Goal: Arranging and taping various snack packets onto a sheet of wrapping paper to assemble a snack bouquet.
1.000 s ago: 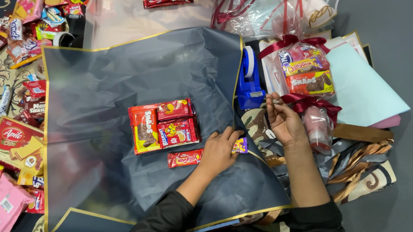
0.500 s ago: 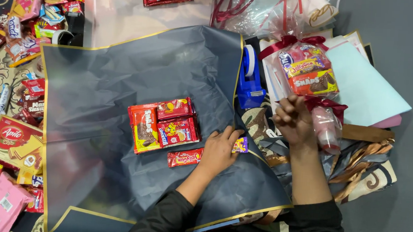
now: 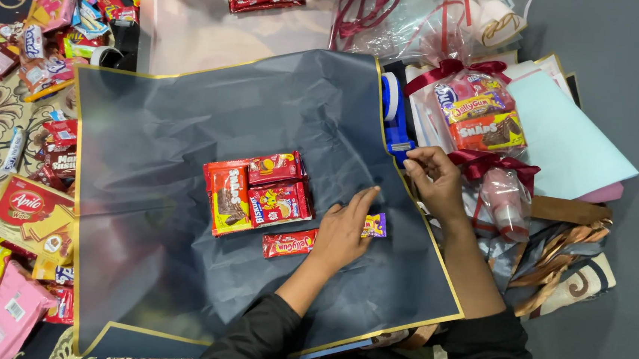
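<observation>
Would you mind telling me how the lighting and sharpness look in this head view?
Head view: even, soft light; mild sheen on the dark wrapping sheet and glare on the clear cellophane; snack packs and both hands, left and right, sharp; no motion blur.

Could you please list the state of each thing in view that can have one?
Dark wrapping sheet: spread flat, creased.
Red snack packets: sealed, grouped flat on the sheet.
Small red packet: sealed, lying apart below the group.
Left hand: flat on the sheet, over a small candy.
Right hand: fingers pinched at the blue tape dispenser.
Gift bundle: wrapped, tied with ribbon.
</observation>
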